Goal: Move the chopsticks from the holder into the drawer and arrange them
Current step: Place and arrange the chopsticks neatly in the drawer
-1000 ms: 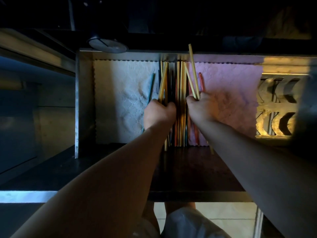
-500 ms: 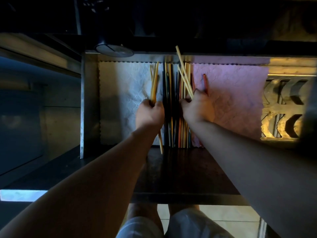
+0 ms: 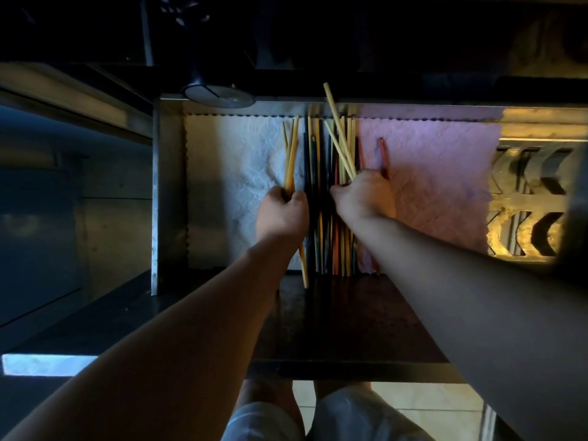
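L hand [image 3: 281, 214] fingers closed round a few yellow chopsticks [image 3: 291, 154] over white cloth [image 3: 235, 173]. R hand [image 3: 364, 195] grips crossed yellow pair [image 3: 339, 138] w/ red one [image 3: 383, 155], above mixed row [image 3: 321, 243] in drawer [image 3: 168, 192]; pink cloth [image 3: 439, 186] right.

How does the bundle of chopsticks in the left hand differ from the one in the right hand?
The left hand's bundle lies nearly parallel to the row of chopsticks in the drawer, over the white cloth. The right hand's bundle slants across that row, splayed, one tip past the drawer's back edge. Both are yellowish and gripped in closed hands.
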`<state>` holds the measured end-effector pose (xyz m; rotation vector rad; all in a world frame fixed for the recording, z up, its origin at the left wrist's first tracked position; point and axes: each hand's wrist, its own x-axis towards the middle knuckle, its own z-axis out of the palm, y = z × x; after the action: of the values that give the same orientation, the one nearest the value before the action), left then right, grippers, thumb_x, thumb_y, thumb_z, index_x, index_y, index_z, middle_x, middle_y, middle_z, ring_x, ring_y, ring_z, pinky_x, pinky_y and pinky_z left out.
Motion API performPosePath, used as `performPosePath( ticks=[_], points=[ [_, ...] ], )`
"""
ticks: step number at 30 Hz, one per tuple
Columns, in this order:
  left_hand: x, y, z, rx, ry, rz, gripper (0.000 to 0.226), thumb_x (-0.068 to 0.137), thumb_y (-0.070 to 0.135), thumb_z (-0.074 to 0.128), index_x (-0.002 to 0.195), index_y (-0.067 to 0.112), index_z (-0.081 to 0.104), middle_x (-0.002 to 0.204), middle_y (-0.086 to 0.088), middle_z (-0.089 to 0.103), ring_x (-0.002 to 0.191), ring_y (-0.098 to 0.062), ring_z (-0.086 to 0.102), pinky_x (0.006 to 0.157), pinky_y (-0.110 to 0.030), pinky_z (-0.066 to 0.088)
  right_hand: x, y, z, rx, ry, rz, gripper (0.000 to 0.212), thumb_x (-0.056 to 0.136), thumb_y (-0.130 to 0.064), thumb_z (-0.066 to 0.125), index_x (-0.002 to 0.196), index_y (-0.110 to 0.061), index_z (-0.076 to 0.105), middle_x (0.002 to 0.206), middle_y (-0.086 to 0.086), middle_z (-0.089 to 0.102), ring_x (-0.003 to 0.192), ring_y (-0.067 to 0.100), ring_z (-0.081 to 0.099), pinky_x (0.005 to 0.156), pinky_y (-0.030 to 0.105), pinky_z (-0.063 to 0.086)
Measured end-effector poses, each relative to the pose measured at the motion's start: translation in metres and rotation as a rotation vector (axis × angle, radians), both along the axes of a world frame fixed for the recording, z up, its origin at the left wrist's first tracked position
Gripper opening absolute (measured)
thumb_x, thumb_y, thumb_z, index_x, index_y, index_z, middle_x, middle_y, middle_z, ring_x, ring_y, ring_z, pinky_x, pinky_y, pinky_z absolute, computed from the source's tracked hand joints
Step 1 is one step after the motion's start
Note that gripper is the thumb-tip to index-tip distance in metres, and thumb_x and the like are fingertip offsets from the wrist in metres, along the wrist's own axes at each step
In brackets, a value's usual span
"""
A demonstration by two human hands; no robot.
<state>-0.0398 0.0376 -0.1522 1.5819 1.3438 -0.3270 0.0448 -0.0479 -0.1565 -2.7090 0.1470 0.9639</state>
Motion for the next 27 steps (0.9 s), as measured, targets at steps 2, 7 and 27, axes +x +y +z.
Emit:
performPosePath(
  ticks=[2, 7, 27],
  points=[
    [0.000, 0.000, 0.001, -0.009, -0.007, 0.008, 0.018, 0.088, 0.024, 0.051, 0.071, 0.018, 0.050, 0.064, 0.001, 0.050, 0.059, -0.020, 0.049, 0.055, -0.028, 0.035, 0.001, 0.000, 0.000, 0.012, 0.004, -0.004, 0.038, 0.082, -0.041, 0.066, 0.103, -0.008, 0.066, 0.100, 0.007, 0.070, 0.092, 0.026, 0.069, 0.067, 0.023, 0.044],
    [-0.001, 0.001, 0.004, -0.040, -0.033, 0.040, 0.017, 0.087, 0.021, 0.049, 0.071, 0.017, 0.050, 0.063, 0.000, 0.051, 0.057, -0.020, 0.050, 0.054, -0.027, 0.036, 0.005, -0.004, 0.004, 0.103, -0.024, -0.064, 0.044, 0.087, -0.037, 0.054, 0.124, -0.012, 0.056, 0.100, 0.010, 0.067, 0.093, 0.031, 0.067, 0.081, 0.040, 0.056],
    [0.012, -0.015, -0.013, 0.011, 0.014, 0.043, 0.010, 0.084, 0.016, 0.064, 0.075, 0.021, 0.068, 0.061, 0.000, 0.061, 0.058, -0.021, 0.059, 0.050, -0.023, 0.044, 0.014, -0.044, -0.006, 0.352, -0.056, -0.253, 0.013, 0.088, -0.025, 0.063, 0.091, -0.012, 0.064, 0.079, 0.005, 0.059, 0.073, 0.020, 0.057, 0.057, 0.022, 0.035]
  ],
)
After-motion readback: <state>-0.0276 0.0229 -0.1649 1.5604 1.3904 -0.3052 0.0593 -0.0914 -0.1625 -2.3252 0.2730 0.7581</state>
